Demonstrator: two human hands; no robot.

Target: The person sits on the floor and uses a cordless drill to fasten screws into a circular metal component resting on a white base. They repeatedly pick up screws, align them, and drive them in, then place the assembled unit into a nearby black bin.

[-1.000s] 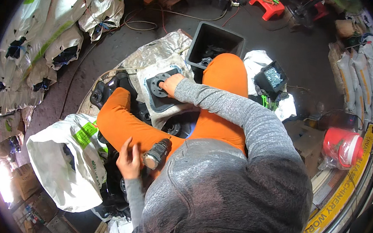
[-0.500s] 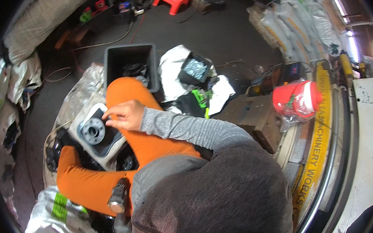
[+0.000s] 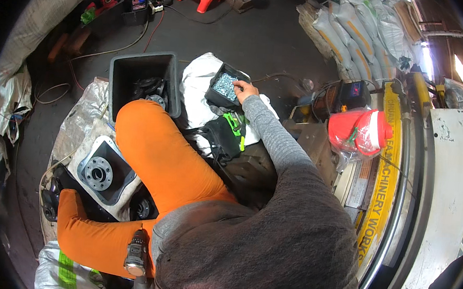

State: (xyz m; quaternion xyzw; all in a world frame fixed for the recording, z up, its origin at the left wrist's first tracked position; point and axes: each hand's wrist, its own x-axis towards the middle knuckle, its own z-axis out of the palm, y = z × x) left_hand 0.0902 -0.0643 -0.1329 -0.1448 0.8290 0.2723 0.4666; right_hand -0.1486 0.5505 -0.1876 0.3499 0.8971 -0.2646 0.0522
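Observation:
My right hand is at the right edge of a small black box full of small silvery metal pieces, possibly screws. The fingers are bent together at the rim; what they pinch, if anything, is too small to make out. A round grey metal flange with a ring of holes sits in a square, pale-edged tray by my legs. Against my lower leg stands a cordless drill, its lower part partly hidden. My left hand does not show.
Beyond my knee stands a large dark bin holding black parts. A black and green bag lies beside the small box. To the right are a wooden box and a red jug in plastic. Cables cross the floor.
My right hand has left the flange and swung forward and right to the small box. The view has shifted a little, and the flange now lies uncovered.

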